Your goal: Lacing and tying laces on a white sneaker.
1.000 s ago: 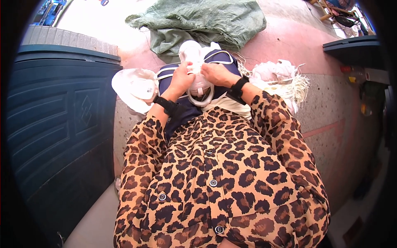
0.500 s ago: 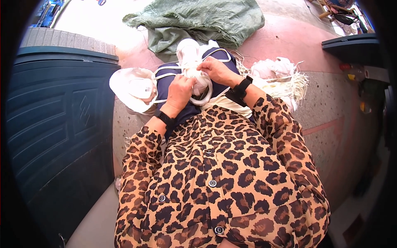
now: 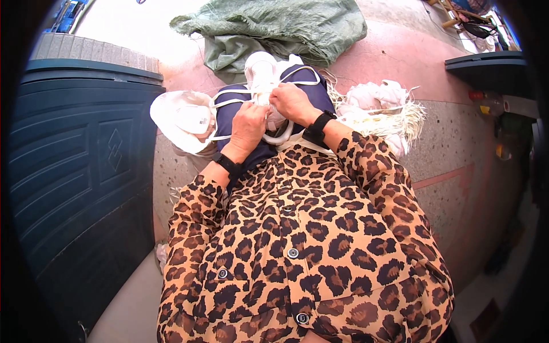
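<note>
A white shoe (image 3: 261,67) lies across my dark blue trousers (image 3: 230,108), its toe pointing away and its rounded heel toward me. White shoelace (image 3: 310,83) runs out from it in loose loops to both sides. My left hand (image 3: 249,127) is closed at the shoe's left edge, by the opening. Opposite it, my right hand (image 3: 293,103) pinches at the lacing over the tongue. Its fingertips nearly meet those of the left hand, and the exact spot they grip is partly hidden.
Left of my knees sits a white, open bag-like thing (image 3: 171,117). A bundle of cream laces (image 3: 394,119) hangs at the right, beside crumpled white material (image 3: 374,94). Ahead lies a green woven sack (image 3: 274,28). A dark blue panelled door (image 3: 74,143) stands close on the left.
My right hand has moved slightly left and down, closer to my left hand over the shoe's lacing. The left hand stays nearly in place.
</note>
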